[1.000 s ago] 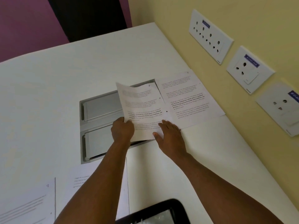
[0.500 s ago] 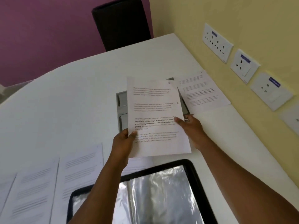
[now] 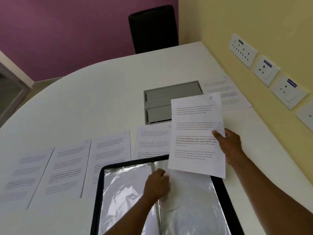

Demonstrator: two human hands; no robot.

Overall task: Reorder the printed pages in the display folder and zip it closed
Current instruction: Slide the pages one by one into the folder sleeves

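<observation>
Page point(image 3: 196, 133) now right-hand-only point(image 3: 231, 145) — left hand point(image 3: 156, 185) down on folder point(image 3: 128, 192).

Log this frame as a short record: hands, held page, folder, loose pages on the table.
right hand: pinches held page at its right edge
held page: lifted over the folder, handwritten 5 at its top corner
left hand: on the folder's plastic sleeve near the spine; grip unclear
folder: open, black-edged, unzipped
loose pages: row left of folder, one more by the wall

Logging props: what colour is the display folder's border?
Black border, clearest in the head view.
</observation>
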